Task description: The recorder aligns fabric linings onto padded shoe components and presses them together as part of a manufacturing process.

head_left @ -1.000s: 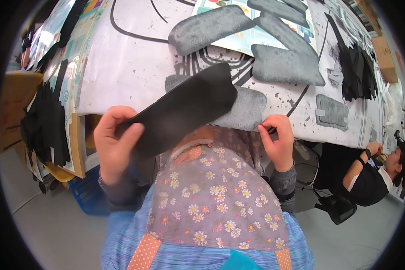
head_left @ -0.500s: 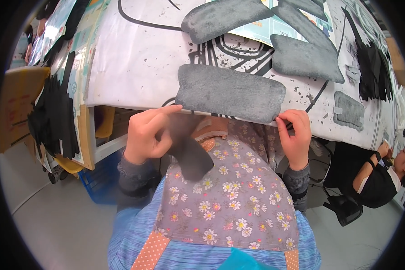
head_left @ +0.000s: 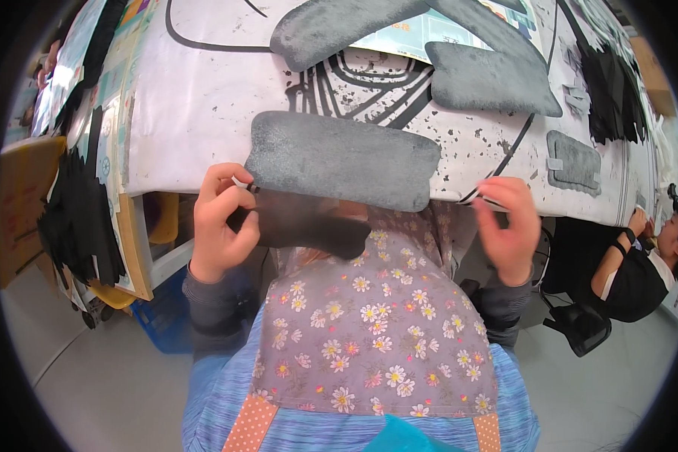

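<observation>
My left hand is at the table's front edge, fingers curled around a dark, soft, cloth-like strip. The strip hangs in front of my apron and is smeared by motion. Its fingertips are at the left end of a mottled grey, roughly rectangular flat piece, which lies along the table edge and slightly overhangs it. My right hand, blurred, is off the piece's right end. Its thumb and finger are pinched near a thin light-and-dark sliver whose kind I cannot make out.
More grey pieces lie farther back on the white, paint-flecked table cover. A small taped grey piece is at right. Black strip bundles hang left and right. A blue crate stands below; another person sits at right.
The dark strip has swung up and to the right below my left hand. My right hand has moved off the grey piece's right corner. The table scene has shifted left in view.
</observation>
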### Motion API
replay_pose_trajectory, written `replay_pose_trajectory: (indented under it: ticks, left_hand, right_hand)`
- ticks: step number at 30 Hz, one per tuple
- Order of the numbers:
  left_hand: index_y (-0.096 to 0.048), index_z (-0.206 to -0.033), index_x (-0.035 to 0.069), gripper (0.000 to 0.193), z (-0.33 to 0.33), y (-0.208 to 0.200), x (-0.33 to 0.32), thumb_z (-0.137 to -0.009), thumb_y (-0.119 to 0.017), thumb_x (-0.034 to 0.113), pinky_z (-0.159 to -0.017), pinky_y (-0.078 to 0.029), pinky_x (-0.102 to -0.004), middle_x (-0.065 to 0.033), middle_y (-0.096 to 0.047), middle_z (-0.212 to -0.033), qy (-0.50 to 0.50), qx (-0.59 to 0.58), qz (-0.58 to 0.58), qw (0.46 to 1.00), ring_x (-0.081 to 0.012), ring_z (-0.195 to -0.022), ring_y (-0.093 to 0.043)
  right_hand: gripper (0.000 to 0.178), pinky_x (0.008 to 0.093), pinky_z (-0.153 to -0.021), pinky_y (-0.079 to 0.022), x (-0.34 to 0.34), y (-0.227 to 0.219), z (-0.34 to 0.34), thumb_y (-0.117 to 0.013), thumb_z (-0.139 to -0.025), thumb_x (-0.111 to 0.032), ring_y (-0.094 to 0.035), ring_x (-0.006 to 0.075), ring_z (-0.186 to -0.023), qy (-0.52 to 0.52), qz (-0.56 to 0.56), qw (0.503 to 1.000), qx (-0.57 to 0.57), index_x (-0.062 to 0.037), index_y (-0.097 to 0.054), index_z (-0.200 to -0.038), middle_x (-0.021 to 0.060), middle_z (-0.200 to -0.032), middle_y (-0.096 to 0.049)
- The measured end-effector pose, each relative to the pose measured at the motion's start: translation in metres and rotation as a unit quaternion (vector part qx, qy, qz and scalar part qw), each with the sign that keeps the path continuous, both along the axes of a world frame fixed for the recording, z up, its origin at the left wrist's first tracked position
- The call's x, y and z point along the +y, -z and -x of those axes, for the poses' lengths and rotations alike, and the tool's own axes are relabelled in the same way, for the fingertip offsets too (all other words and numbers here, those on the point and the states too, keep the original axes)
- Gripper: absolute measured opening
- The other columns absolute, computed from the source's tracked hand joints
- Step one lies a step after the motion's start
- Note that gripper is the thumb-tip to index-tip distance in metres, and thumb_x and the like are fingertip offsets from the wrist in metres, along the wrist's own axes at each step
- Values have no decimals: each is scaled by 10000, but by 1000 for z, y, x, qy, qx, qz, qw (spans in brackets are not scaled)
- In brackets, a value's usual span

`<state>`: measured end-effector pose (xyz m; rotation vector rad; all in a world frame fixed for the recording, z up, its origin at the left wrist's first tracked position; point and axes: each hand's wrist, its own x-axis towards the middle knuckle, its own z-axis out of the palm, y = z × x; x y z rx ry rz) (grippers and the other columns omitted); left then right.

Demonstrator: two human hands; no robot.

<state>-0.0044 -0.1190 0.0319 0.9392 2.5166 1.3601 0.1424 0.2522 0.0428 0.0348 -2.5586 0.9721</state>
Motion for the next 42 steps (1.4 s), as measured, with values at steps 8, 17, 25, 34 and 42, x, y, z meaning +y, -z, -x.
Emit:
replay_pose_trajectory:
  ticks: [8,17,25,34,42]
  left_hand:
    - [-508,-781,16,116,13,-6,4,-689,-577,-1,-797,-419,-294,-145,-520,-1112,-2,-56,-29,998,-183,-824,-483]
    - [-671,-1015,9,275,-3,-6,-2,-818,-744,186,-903,-460,-325,-151,-541,-1242,-103,-162,-159,969,-194,-1033,-575]
    - [-699,-1079,-59,223,-12,-15,-3,-952,-735,121,-761,-571,-326,-147,-740,-978,71,-19,-179,981,-203,-905,-713]
    - [-653,-1089,-25,236,-31,5,30,-886,-772,-37,-692,-529,-228,-77,-745,-894,-228,-239,-203,922,-74,-788,-663]
    - [-561,-1144,31,364,-25,20,50,-873,-802,-5,-639,-495,-210,-37,-693,-805,-277,-97,-157,943,-45,-715,-604]
  right_hand:
    - [349,411,-1147,-383,-91,8,30,-722,-849,-222,-515,153,-1308,-227,-153,950,153,-325,-676,-1179,-57,-1348,-626]
    - [118,353,-856,-541,-78,-14,41,-733,-817,-94,-691,192,-979,-284,-123,926,215,-92,-731,-934,36,-1065,-737]
    - [354,292,-592,-544,-58,-20,18,-708,-726,110,-695,263,-680,-157,64,981,89,1,-691,-1063,170,-981,-738]
    - [115,198,-534,-371,-77,-8,18,-629,-1025,-72,-507,18,-594,98,391,896,-184,2,-628,-1114,-7,-779,-627]
    - [152,181,-606,-363,-71,6,37,-680,-987,-35,-465,8,-674,144,339,917,-154,13,-637,-1124,-56,-782,-555]
